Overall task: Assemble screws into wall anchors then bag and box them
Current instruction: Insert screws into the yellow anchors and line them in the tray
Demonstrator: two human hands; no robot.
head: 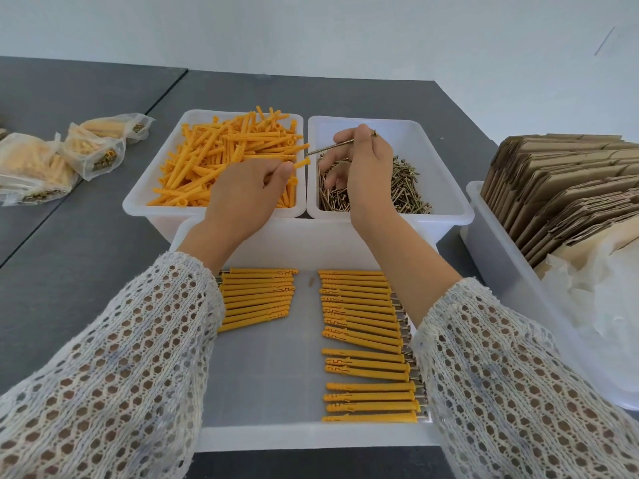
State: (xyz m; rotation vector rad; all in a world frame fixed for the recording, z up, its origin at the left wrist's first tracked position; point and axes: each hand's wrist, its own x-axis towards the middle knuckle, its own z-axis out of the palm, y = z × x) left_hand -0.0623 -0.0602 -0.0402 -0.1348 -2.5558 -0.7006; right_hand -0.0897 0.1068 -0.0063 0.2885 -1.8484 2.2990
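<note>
Left hand [242, 188]: pinches an orange plastic wall anchor [301, 164] over the white anchor bin [145, 205]. Right hand [366, 167]: fingertips grip a long brass-coloured screw [340, 145], tip just beside the anchor's flared mouth.

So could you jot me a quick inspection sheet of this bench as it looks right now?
Surface: grey table, seam at left.
Job's things: loose anchors bin; screws bin; tray with assembled anchors in rows.
Clutter: filled bags at left; crate of flat cardboard boxes.
Hands: left hand pinches an anchor; right hand pinches a screw, tip near the anchor's opening.
Cables: nothing seen.
Surroundings: plain white wall.
</note>
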